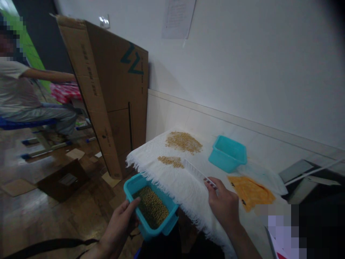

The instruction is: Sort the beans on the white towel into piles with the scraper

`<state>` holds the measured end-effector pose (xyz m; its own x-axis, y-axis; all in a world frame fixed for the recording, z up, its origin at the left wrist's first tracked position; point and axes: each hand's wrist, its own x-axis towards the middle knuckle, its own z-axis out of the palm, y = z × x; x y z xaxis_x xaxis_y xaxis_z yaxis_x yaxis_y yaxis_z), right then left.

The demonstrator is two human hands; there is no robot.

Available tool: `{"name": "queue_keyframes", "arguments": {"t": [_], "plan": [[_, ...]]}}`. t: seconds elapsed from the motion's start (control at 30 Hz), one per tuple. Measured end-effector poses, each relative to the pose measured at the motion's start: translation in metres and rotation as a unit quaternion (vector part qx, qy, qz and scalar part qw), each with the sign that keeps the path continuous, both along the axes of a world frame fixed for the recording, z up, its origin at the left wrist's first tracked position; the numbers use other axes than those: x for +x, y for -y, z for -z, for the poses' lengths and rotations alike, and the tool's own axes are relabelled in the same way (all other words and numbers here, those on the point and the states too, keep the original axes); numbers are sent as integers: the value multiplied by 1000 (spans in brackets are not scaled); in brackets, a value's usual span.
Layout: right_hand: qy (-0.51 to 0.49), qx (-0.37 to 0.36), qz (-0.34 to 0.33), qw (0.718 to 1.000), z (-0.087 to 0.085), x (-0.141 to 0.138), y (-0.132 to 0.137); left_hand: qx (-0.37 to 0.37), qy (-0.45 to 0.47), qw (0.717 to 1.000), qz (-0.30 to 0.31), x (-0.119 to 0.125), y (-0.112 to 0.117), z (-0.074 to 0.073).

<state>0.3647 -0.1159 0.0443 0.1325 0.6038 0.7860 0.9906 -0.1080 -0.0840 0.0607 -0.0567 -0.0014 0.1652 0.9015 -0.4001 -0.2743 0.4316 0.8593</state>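
Note:
My left hand [126,216] grips the side of a turquoise plastic bin [128,189], thumb over its rim. Yellowish soybeans [159,207] lie in the bin, some in shadow. The bin is tilted just below the fringed edge of a white cloth [172,183]. My right hand [225,201] is closed on the near end of a white strip with a row of slots [198,172]. The strip's far end rests by a small patch of soybeans [171,162] on the cloth. Behind that lies a larger pile of soybeans [184,141].
A second turquoise bin [223,163] stands on the table near the wall. An orange cloth bag [252,192] and clear plastic lie to its right. A tall cardboard box [115,86] stands left of the table. Farther left sits another person [21,90].

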Motion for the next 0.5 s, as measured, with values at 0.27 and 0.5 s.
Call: {"name": "queue_keyframes", "arguments": {"t": [0.27,0.5], "plan": [[-32,-8,-33,999,-9,-16,3,-5,0,1000,-2,1,1,-1],[-32,-7,-55,998,-8,-16,-1,-3,12,1000,0,0,0,7]]}}
